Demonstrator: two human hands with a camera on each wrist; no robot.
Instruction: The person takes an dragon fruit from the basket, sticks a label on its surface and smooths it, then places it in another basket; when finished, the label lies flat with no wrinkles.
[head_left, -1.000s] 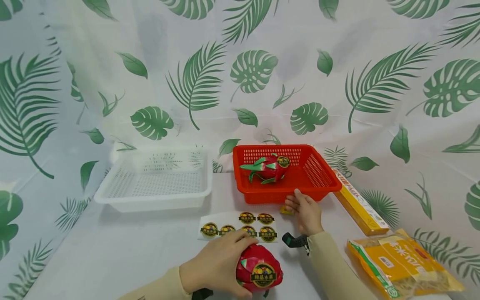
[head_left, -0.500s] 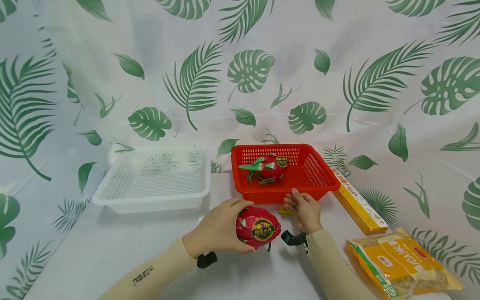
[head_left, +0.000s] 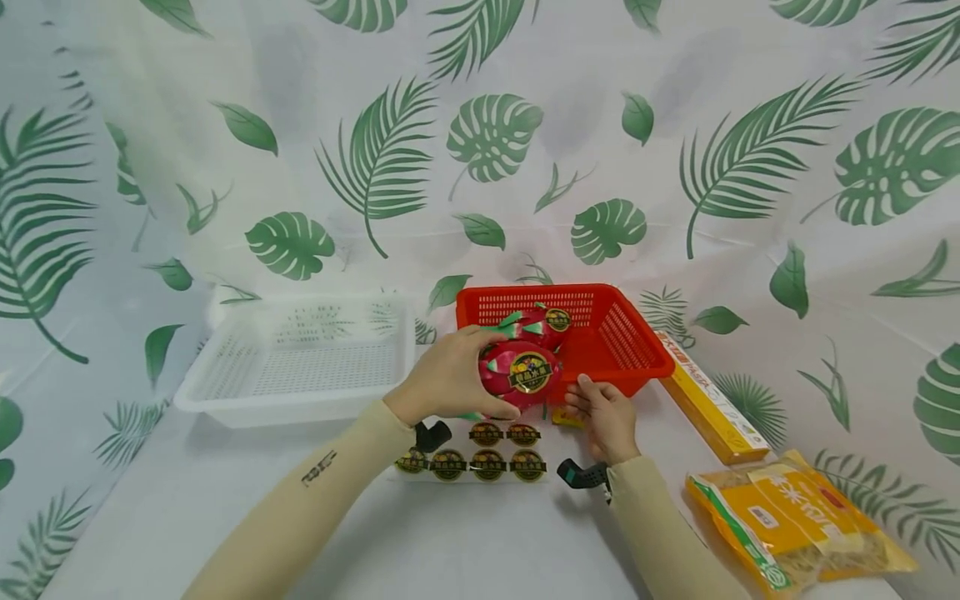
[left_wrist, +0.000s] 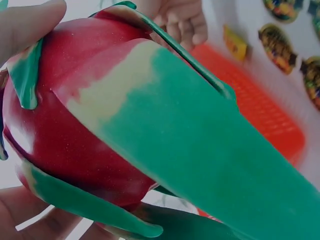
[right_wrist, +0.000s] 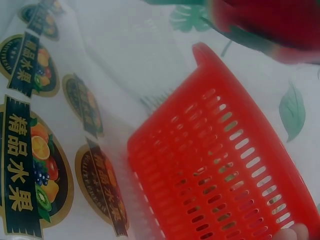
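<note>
My left hand (head_left: pixel 447 377) grips a red dragon fruit (head_left: pixel 497 382) with green-tipped scales and a round black-and-gold sticker. It is held up before the front left of a red plastic basket (head_left: pixel 630 379). In the left wrist view the thumb and fingers lie around the dragon fruit (left_wrist: pixel 100 125). A second stickered dragon fruit (head_left: pixel 536 321) lies inside the basket, partly hidden behind the first. My right hand (head_left: pixel 611 422) pinches the basket's front rim, thumb uppermost; only its fingertips (right_wrist: pixel 292 233) show in the right wrist view.
A white plastic basket (head_left: pixel 292 408) stands at the left. Below the red basket lies a sheet of round stickers (head_left: pixel 472 479), with a small yellow item (head_left: pixel 566 418) beside it. A yellow pasta box (head_left: pixel 712 404) and an orange noodle bag (head_left: pixel 795 525) lie at the right.
My left hand has lifted the dragon fruit up and forward from the near table to the red basket's front, uncovering the sticker sheet. The right hand has stayed at the rim.
</note>
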